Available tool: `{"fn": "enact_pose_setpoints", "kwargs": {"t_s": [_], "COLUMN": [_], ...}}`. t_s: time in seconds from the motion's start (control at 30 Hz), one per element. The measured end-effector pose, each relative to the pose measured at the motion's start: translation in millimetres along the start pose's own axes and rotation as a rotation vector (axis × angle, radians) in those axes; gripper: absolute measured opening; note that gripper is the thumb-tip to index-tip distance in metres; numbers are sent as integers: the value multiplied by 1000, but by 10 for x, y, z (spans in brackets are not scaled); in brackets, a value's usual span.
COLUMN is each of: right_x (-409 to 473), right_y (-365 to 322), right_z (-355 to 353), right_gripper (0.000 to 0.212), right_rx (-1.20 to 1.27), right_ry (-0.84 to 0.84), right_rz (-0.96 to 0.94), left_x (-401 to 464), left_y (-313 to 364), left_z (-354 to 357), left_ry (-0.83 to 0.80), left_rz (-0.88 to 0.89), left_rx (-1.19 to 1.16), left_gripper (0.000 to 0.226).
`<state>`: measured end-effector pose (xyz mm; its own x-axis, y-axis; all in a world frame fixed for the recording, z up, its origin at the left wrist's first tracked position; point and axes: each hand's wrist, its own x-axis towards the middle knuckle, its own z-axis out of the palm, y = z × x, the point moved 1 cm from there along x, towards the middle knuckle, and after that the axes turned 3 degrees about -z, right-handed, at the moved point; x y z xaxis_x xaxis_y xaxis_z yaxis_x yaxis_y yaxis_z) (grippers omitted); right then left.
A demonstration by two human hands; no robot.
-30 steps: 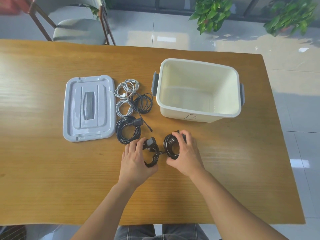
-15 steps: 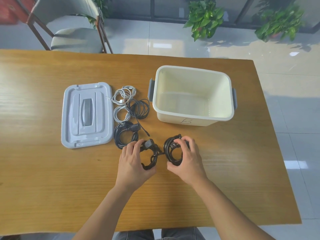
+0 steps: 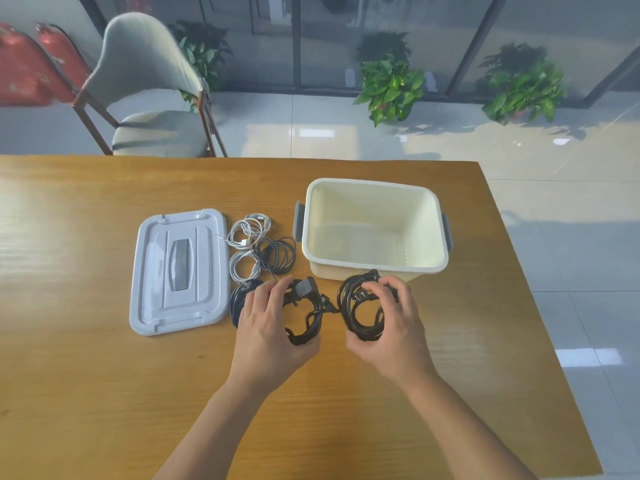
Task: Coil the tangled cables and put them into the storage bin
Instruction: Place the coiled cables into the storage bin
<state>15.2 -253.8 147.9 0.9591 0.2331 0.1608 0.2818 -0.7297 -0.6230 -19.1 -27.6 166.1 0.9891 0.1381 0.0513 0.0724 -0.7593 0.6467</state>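
Observation:
Two black power-cable coils lie on the wooden table in front of the cream storage bin, joined by a short stretch of cord. My left hand grips the left coil, whose plug sits at its top. My right hand grips the right coil, fingers curled over its top and thumb under its near side. The bin holds nothing. A third black coil is partly hidden behind my left hand. Two white cable coils and a thin black coil lie left of the bin.
The bin's grey lid lies flat at the left of the cables. The table's right edge runs close beside the bin. Beyond the far edge stand a chair and potted plants.
The camera has tilted up, so everything sits lower in view. Both hands keep hold of their black coils; the fingers have closed further round them.

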Motion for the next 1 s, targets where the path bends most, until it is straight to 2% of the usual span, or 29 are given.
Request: {"fn": "enact_pose_setpoints", "kwargs": {"t_s": [0.23,0.57,0.87,1.0], "right_x": [301,1066,1556,1734], "right_y": [-151,173,730,945], "right_z": [-364,-536,-309,-209], "right_gripper": [74,72,65,65], "right_rx": [50,1,4,-25], "right_ry": [128,154,12,-31], "right_rz": [-30,74,207,241], "left_x": [338,1200,1827,1957], "left_y": [267,604,606,546], "left_z": [-207,107,675,921], "left_ry": [30,26,-118,-184], "left_rz": [38,9,-29,-125], "left_rx": [-40,-25,66,27], "left_gripper": [95,93,100,101]}}
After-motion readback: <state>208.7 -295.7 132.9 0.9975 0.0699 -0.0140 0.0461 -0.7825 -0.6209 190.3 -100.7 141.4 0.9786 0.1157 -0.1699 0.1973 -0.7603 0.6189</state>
